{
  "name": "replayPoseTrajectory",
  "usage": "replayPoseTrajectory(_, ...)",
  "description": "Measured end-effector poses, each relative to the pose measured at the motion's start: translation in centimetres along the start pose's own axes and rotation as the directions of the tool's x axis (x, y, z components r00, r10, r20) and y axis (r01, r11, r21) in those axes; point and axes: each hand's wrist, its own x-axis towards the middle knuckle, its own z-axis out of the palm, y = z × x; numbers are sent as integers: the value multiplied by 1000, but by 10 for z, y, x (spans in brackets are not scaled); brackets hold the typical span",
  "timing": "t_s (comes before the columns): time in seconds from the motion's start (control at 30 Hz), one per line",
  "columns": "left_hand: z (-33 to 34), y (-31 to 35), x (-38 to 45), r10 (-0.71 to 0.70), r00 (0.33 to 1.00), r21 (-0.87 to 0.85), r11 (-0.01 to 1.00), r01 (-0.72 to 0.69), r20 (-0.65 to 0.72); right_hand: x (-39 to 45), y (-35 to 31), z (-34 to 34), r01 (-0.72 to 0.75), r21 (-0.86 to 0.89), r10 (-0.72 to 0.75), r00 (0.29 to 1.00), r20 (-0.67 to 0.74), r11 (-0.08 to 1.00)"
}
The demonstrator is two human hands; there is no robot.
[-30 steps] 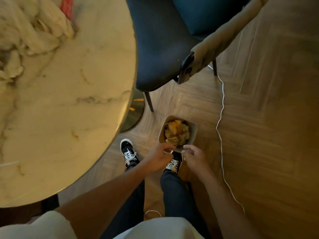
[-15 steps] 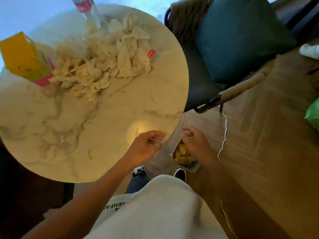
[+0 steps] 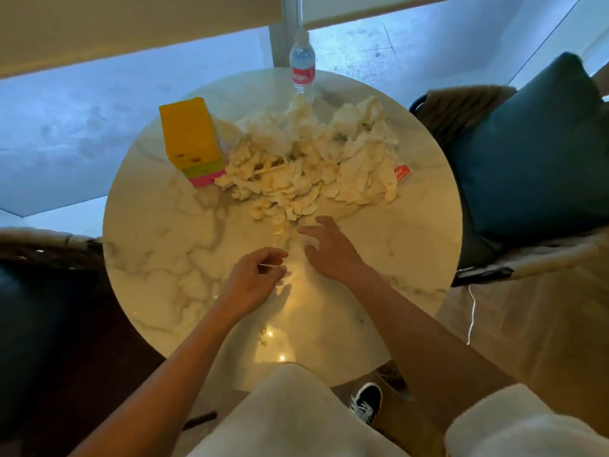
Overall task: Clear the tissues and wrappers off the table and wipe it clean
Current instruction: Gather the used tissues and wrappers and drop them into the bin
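Observation:
A heap of crumpled white tissues [image 3: 306, 166] covers the far half of the round marble table [image 3: 171, 245]. A small red wrapper [image 3: 402, 173] lies at the heap's right edge. My right hand [image 3: 329, 249] hovers over the table just short of the nearest tissues, fingers spread and holding nothing. My left hand [image 3: 253, 278] is beside it to the left, fingers loosely curled, with a thin pale strand between its fingertips.
A yellow, green and pink box [image 3: 194, 143] stands at the heap's left. A water bottle [image 3: 301, 67] stands at the table's far edge. A chair with a teal cushion [image 3: 527, 150] is at the right, and a white cable [image 3: 471, 311] lies on the floor.
Both hands rose from the bin on the floor and moved over the table towards the tissue heap. The view swung up from the floor to the whole tabletop.

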Motion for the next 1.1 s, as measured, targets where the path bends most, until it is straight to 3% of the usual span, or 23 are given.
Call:
replayPoseTrajectory(0.17,-40,-22,29,-46,996,-90,995,40,-72,64,-23,22,23,-141,-7,994,109,990)
replayPoseTrajectory(0.27,-53,-28,46,-98,992,-176,981,82,-82,65,-32,24,-1,-117,-3,999,-39,993)
replayPoseTrajectory(0.4,-57,-34,59,-59,998,-184,982,53,-27,38,-37,33,-26,96,45,981,-191,995)
replayPoseTrajectory(0.53,-52,-42,63,-49,999,-198,979,45,-16,41,-34,42,-82,-33,77,989,-126,996)
replayPoseTrajectory(0.7,-52,-45,62,-82,996,-258,963,73,-25,68,-35,48,-98,-144,73,983,-171,985)
replayPoseTrajectory(0.87,-59,-53,53,-47,999,-319,947,42,-8,37,-52,61,-55,154,97,955,-281,987)
replayPoseTrajectory(0.97,-64,-56,46,8,998,-368,930,15,62,8,-70,68,-55,382,117,983,-141,923)
replayPoseTrajectory(1.1,-64,-62,38,-10,997,-445,894,42,75,3,-85,68,-106,539,96,994,46,836)
